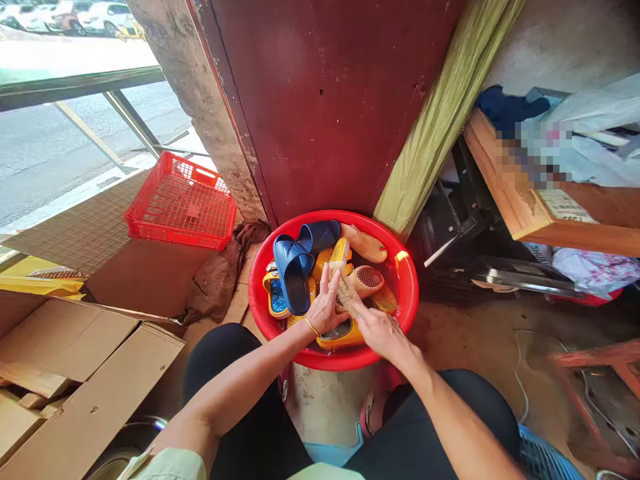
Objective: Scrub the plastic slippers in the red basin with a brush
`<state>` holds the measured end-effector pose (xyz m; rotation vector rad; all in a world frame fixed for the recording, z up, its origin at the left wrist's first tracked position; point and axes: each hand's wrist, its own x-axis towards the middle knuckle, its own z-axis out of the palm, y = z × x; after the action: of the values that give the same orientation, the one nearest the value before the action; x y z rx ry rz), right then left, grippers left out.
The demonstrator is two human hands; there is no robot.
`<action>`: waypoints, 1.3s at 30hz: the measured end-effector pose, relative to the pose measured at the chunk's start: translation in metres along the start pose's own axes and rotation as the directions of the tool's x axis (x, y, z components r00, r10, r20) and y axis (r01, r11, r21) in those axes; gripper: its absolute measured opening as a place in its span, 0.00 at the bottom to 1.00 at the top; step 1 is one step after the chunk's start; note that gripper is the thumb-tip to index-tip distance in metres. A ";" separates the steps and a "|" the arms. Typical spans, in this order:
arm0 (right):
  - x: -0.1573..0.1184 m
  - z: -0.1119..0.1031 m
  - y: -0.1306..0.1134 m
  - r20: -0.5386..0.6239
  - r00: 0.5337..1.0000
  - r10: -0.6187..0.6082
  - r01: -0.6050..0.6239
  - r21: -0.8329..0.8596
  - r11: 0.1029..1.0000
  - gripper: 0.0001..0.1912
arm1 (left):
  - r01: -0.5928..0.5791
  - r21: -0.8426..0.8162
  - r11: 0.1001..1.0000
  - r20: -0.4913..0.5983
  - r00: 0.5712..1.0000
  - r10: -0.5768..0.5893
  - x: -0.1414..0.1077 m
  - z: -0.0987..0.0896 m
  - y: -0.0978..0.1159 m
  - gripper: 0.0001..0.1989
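Observation:
A red plastic basin [411, 313] full of slippers and water stands between my knees. My left hand [325, 310], with a gold bangle at the wrist, has its fingers extended along a yellow slipper [340, 252] and its thumb to the right, steadying it. My right hand [385, 331] is closed on a tan scrub brush [349, 292], pressed to the footwear beside my left fingers. To the left lie blue slippers [294, 270]; to the right are a peach clog with a dark mesh sole [369, 279] and a peach slipper [367, 245]. My hands hide part of the pile.
A red plastic crate [183, 203] rests on cardboard at the left, with flattened boxes [85, 373] nearer me. A dark red door panel [330, 100] and a yellow-green curtain [445, 127] stand behind the basin. At right are a wooden tabletop [575, 230] and a reddish stool [600, 400].

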<state>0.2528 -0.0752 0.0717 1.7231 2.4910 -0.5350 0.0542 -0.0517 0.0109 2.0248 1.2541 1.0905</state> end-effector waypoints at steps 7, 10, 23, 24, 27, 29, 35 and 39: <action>0.015 0.002 0.001 0.079 0.988 0.130 -0.122 -0.097 0.988 0.32 | -0.092 0.245 0.965 0.077 0.994 0.075 -0.010 0.012 -0.010 0.55; 0.029 -0.008 0.027 -0.002 0.965 0.262 -0.260 -0.109 0.959 0.31 | -0.044 0.287 0.957 0.121 0.993 0.009 -0.005 0.013 -0.012 0.54; 0.017 -0.003 0.044 0.018 0.972 0.236 -0.234 -0.063 0.970 0.31 | 0.245 0.456 0.855 0.296 0.865 -0.406 0.005 0.021 -0.016 0.41; 0.018 -0.005 0.049 -0.007 0.964 0.267 -0.267 -0.055 0.962 0.31 | 0.260 0.426 0.867 0.301 0.862 -0.407 0.008 0.021 -0.014 0.37; 0.017 -0.008 0.061 -0.083 0.938 0.336 -0.337 -0.001 0.941 0.30 | 0.384 0.221 0.896 0.271 0.859 -0.435 0.018 0.016 -0.010 0.26; 0.015 -0.007 0.064 -0.136 0.928 0.346 -0.344 0.036 0.938 0.29 | 0.448 0.031 0.893 0.221 0.869 -0.443 0.023 0.011 -0.009 0.23; 0.016 -0.008 0.069 -0.391 0.860 0.327 -0.261 0.212 0.942 0.29 | 0.296 -0.189 0.936 -0.022 0.952 -0.305 0.018 0.005 0.000 0.25; 0.022 -0.010 0.071 -0.505 0.776 0.377 -0.226 0.336 0.914 0.29 | 0.072 -0.093 0.993 -0.187 0.978 -0.089 0.018 -0.002 0.010 0.26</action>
<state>0.3110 -0.0305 0.0584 2.6707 2.4587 -0.3685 0.0617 -0.0403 0.0260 1.8243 1.3464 1.3015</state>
